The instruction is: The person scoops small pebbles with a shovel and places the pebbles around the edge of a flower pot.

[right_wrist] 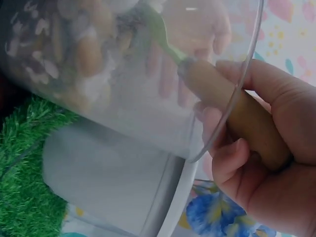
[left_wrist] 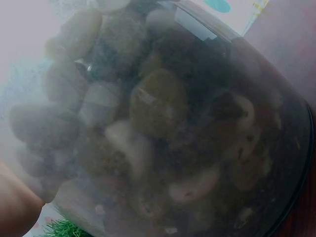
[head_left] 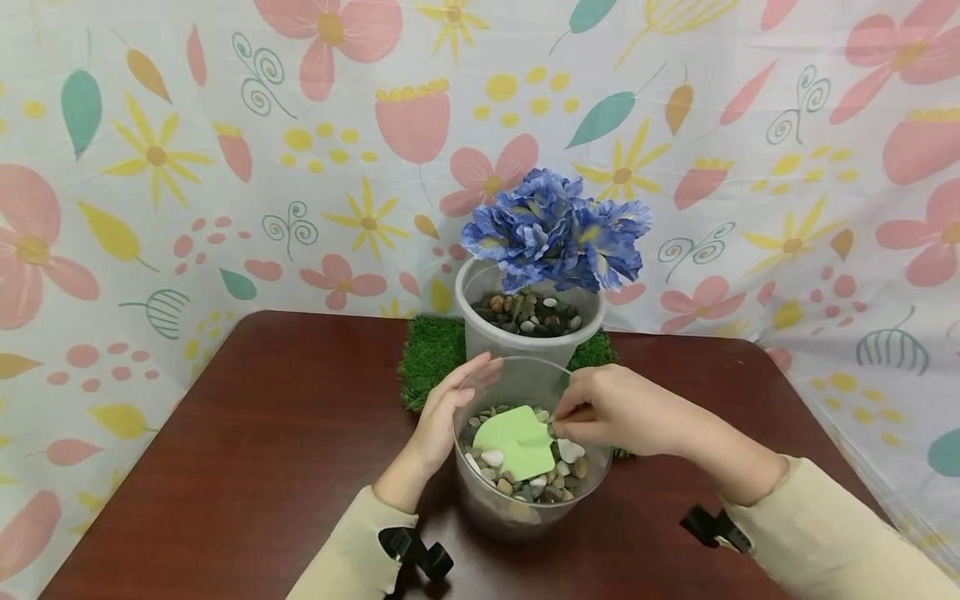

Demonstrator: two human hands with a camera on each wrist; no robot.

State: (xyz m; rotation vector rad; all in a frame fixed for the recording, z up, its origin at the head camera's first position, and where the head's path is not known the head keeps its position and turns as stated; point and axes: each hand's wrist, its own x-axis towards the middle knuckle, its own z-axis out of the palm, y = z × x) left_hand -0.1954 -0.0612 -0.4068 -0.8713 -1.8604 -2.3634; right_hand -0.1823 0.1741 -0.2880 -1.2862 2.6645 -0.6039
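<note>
A clear plastic tub [head_left: 480, 492] of mixed pebbles [head_left: 504, 486] stands near the middle of the table. My left hand [head_left: 441, 417] rests against the tub's left side, its fingers fairly straight and reaching up to the rim. In my right hand [head_left: 626, 412] is a small garden trowel, gripped by its brown wooden handle [right_wrist: 210, 85] at the tub's right side. The trowel's light green blade [head_left: 513, 442] lies over the pebbles inside the tub. Through the cloudy wall, the left wrist view shows stones and dark filling [left_wrist: 158, 103].
Behind the tub, a white pot [head_left: 517, 340] holds blue artificial flowers [head_left: 555, 229] and pebbles. It stands on a green grass mat [head_left: 435, 358]. The dark red-brown table [head_left: 300, 433] meets a flower-printed cloth [head_left: 322, 183] at the back.
</note>
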